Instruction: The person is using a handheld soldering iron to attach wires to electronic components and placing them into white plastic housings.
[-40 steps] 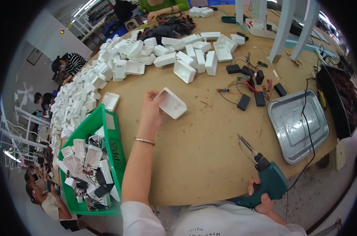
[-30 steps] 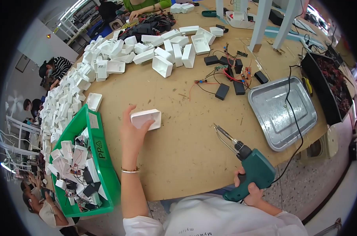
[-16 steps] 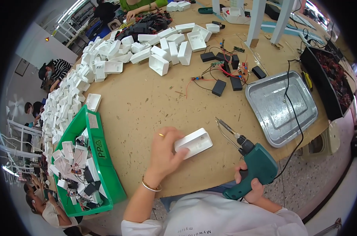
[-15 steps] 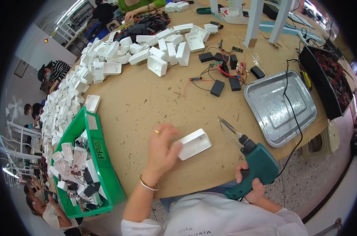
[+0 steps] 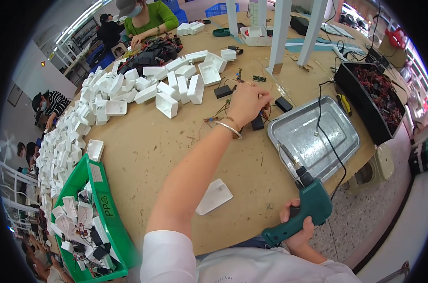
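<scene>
My left hand (image 5: 247, 102) reaches out over a cluster of small black boxes with thin wires, its fingers bent down among them; the fingertips and whatever they pinch are hidden. One black box (image 5: 222, 91) lies left of that hand, another black box (image 5: 283, 104) to its right. At the lower right, my right hand (image 5: 299, 235) grips the handle of a dark green soldering gun (image 5: 314, 200), whose thin metal tip points up and away over a tray's edge. A white plastic case (image 5: 214, 196) rests on the table beside my left forearm.
A green bin (image 5: 111, 207) of wired white cases stands at left, near a long heap of white cases (image 5: 107, 101). At right are a metal tray (image 5: 289, 137) crossed by a black cord, yellow-handled pliers (image 5: 344, 104) and a black box of wires (image 5: 353, 96). Across the table sits a co-worker (image 5: 152, 21).
My left hand has left the white case and stretched forward to the wired black boxes. The white case now lies flatter. My right hand still holds the soldering gun; the view has shifted.
</scene>
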`<state>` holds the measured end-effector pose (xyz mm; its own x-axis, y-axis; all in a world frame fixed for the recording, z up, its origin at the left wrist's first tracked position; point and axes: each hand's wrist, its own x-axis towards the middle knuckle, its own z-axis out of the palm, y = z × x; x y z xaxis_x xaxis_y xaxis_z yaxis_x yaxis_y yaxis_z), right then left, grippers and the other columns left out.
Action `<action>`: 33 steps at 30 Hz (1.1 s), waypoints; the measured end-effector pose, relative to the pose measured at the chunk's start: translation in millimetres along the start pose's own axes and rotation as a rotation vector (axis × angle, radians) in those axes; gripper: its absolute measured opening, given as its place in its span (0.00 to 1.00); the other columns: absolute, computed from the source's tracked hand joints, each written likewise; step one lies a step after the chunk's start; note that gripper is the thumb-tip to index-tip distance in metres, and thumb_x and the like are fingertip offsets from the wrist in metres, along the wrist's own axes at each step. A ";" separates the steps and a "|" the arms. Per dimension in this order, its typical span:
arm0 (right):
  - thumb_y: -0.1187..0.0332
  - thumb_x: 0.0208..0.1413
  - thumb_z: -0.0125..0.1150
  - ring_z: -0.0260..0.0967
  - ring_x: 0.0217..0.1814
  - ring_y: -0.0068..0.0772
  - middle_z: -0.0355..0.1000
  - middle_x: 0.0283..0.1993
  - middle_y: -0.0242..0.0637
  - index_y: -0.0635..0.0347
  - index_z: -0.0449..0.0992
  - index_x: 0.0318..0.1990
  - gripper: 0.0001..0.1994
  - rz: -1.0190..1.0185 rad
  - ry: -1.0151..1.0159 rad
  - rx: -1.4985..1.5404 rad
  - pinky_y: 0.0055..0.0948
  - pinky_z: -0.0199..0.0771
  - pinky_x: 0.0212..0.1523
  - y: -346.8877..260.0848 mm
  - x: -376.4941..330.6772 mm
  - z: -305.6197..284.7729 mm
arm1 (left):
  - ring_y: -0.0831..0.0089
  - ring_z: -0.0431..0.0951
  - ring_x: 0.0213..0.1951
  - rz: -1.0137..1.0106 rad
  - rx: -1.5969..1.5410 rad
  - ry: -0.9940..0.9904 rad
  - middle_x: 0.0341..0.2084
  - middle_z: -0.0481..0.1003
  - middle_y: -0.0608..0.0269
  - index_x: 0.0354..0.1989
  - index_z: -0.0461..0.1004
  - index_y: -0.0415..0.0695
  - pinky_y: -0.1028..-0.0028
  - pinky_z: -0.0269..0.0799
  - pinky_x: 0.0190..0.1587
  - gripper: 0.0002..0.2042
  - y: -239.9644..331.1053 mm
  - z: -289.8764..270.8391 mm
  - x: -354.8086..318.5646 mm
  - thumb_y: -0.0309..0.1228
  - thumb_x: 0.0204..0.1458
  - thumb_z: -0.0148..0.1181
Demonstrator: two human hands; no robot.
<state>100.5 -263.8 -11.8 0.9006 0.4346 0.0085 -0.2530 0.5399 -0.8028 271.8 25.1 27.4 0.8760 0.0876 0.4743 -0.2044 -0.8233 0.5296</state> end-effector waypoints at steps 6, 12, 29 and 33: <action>0.43 0.49 0.53 0.60 0.28 0.27 0.64 0.40 0.38 0.61 0.65 0.45 0.28 0.004 -0.005 0.006 0.26 0.59 0.29 -2.5 4.0 -4.0 | 0.81 0.70 0.37 -0.216 -0.560 0.271 0.39 0.73 0.67 0.42 0.76 0.44 0.78 0.65 0.40 0.12 61.5 -110.3 -1.7 0.37 0.59 0.49; 0.43 0.49 0.53 0.60 0.29 0.26 0.63 0.41 0.38 0.61 0.64 0.46 0.29 -0.013 -0.035 -0.023 0.26 0.59 0.29 -0.2 6.7 -6.7 | 0.72 0.76 0.43 -0.284 -0.249 0.504 0.42 0.74 0.60 0.45 0.71 0.40 0.76 0.69 0.44 0.14 100.9 -227.0 -112.7 0.35 0.63 0.42; 0.50 0.57 0.43 0.58 0.31 0.27 0.63 0.46 0.44 0.66 0.62 0.50 0.25 -0.069 -0.107 -0.024 0.26 0.58 0.33 5.1 6.4 1.7 | 0.79 0.74 0.30 -0.670 -0.656 0.266 0.29 0.75 0.60 0.39 0.72 0.34 0.79 0.71 0.34 0.10 87.4 -149.7 -282.4 0.28 0.60 0.47; 0.50 0.58 0.43 0.58 0.31 0.27 0.63 0.46 0.45 0.67 0.62 0.50 0.26 -0.078 -0.082 -0.037 0.26 0.57 0.33 8.1 6.1 0.0 | 0.81 0.71 0.22 -0.804 -0.648 0.168 0.22 0.72 0.66 0.39 0.70 0.36 0.81 0.67 0.23 0.07 110.2 -147.0 -279.0 0.27 0.60 0.48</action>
<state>103.9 -256.7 -18.3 0.8848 0.4505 0.1190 -0.1687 0.5477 -0.8195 -59.4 -7.6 56.8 0.7957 0.5939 -0.1191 0.1727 -0.0341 0.9844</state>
